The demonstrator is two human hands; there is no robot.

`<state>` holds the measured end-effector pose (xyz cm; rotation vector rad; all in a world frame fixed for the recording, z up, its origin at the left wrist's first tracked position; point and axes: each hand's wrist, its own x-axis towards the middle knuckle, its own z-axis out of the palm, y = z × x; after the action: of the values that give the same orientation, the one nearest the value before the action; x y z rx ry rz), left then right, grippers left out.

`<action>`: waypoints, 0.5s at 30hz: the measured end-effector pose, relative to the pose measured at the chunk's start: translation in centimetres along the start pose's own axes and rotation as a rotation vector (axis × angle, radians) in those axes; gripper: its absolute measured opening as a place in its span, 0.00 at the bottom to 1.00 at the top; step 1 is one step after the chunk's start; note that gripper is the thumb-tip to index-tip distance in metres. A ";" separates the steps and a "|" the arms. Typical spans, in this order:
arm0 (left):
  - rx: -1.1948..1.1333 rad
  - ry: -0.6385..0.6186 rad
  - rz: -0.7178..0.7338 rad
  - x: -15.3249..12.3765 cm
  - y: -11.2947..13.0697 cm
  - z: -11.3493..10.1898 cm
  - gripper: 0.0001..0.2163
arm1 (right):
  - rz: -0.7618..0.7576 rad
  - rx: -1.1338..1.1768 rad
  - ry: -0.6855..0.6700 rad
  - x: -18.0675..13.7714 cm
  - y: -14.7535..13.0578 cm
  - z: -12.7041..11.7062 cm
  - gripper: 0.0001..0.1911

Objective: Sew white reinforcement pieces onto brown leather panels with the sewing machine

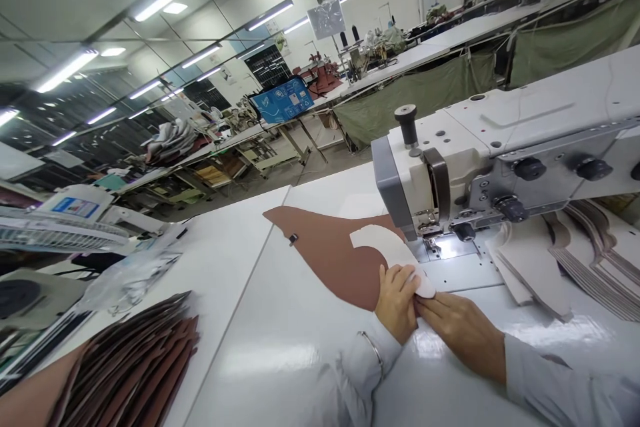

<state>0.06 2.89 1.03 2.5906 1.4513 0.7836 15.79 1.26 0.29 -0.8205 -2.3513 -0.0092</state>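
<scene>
A brown leather-like panel (325, 247) lies flat on the white sewing table, left of the sewing machine's needle area (433, 247). On top of it rests a white curved piece (383, 240), its rounded lower end over the panel's near edge. My left hand (397, 303) is closed at that edge, its curled fingers pressing the white piece against the brown panel. From the right, my right hand (465, 333) comes in with fingers together, pinching at the near edge by the white piece's rounded end. Its fingertips are partly hidden. A small dark clip (293, 239) sits on the panel's left edge.
Stacked brown panels (135, 360) lie at the lower left, near a fan (60, 230). Pale curved pieces (535, 267) are stacked under the machine arm (525, 140) at right. Behind stand more worktables and a blue box (283, 100).
</scene>
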 end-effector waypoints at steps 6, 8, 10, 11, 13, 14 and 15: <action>-0.036 -0.043 0.077 2.2 0.0 1.5 0.14 | 0.046 -0.053 -0.010 0.0 1.3 -1.7 0.14; -0.049 -0.063 0.097 2.8 -0.2 1.7 0.15 | 0.061 -0.072 -0.012 0.0 1.5 -1.9 0.14; -0.060 -0.066 0.101 3.2 -0.5 1.8 0.15 | 0.068 -0.074 -0.022 0.2 1.7 -1.8 0.15; -0.064 -0.065 0.102 3.4 -0.6 1.8 0.14 | 0.072 -0.072 -0.027 0.3 1.8 -1.8 0.15; -0.066 -0.065 0.104 3.7 -0.8 1.8 0.14 | 0.084 -0.064 -0.037 0.6 2.0 -1.7 0.15; -0.064 -0.068 0.106 3.9 -0.9 1.8 0.14 | 0.091 -0.058 -0.040 0.6 2.1 -1.6 0.15; -0.062 -0.073 0.108 4.0 -1.0 1.8 0.14 | 0.098 -0.054 -0.041 0.7 2.1 -1.6 0.15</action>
<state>1.77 7.02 0.78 2.6397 1.2571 0.7248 17.47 3.04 1.55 -0.9702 -2.3555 -0.0154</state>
